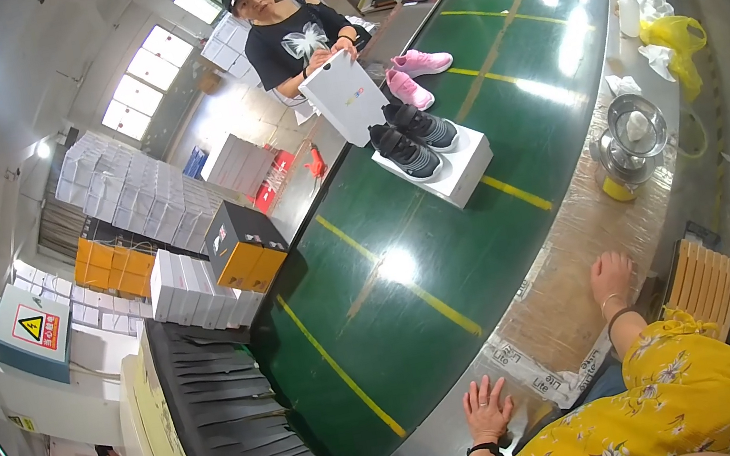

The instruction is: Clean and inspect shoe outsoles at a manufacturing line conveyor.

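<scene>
My left hand (489, 410) lies palm down on the metal edge beside the green conveyor belt (334, 330), fingers spread, holding nothing. My right hand (612, 278) rests on the brown, tape-covered side table (550, 294), its fingers loosely bent and nothing seen in them. Farther up the belt, a pair of dark grey and black sneakers (414, 142) sits on top of a white shoebox (457, 174). Both hands are apart from them. Behind the sneakers, a person (294, 37) in black holds a white box lid (346, 98) upright at the belt's far edge.
Pink sneakers (412, 75) stand past the shoebox, with several more farther along the belt. A metal dispenser (630, 147) and a yellow bag (677, 45) are on the right. Black strip curtains (234, 424) hang at the belt's left end, near stacked boxes (242, 244).
</scene>
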The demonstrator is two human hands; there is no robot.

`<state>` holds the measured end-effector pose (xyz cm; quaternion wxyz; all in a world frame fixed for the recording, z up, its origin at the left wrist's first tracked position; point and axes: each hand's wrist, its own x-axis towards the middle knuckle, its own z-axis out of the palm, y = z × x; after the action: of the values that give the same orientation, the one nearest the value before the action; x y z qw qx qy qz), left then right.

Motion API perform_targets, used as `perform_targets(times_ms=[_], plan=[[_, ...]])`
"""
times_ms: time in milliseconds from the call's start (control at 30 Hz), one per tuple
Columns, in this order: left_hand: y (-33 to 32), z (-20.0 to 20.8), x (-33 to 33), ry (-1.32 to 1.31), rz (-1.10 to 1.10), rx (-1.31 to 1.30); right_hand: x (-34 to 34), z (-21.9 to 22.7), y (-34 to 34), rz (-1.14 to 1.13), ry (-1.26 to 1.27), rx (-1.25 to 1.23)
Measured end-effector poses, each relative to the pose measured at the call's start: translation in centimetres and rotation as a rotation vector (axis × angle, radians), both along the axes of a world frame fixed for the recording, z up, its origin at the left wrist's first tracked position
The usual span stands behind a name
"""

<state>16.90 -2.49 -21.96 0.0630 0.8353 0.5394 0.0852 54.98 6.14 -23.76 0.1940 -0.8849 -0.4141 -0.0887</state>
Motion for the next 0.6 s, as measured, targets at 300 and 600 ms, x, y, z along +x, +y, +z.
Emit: perform_targets(times_ms=[300, 600], plan=[[0.11, -0.02, -0.02, 0.015, -0.004, 0.000, 0.01, -0.14, 0.01, 0.007, 0.022, 0.006], [0.07, -0.16, -0.07, 0.021, -0.004, -0.011, -0.05, -0.15, 0.04, 0.001, 0.030, -0.025]])
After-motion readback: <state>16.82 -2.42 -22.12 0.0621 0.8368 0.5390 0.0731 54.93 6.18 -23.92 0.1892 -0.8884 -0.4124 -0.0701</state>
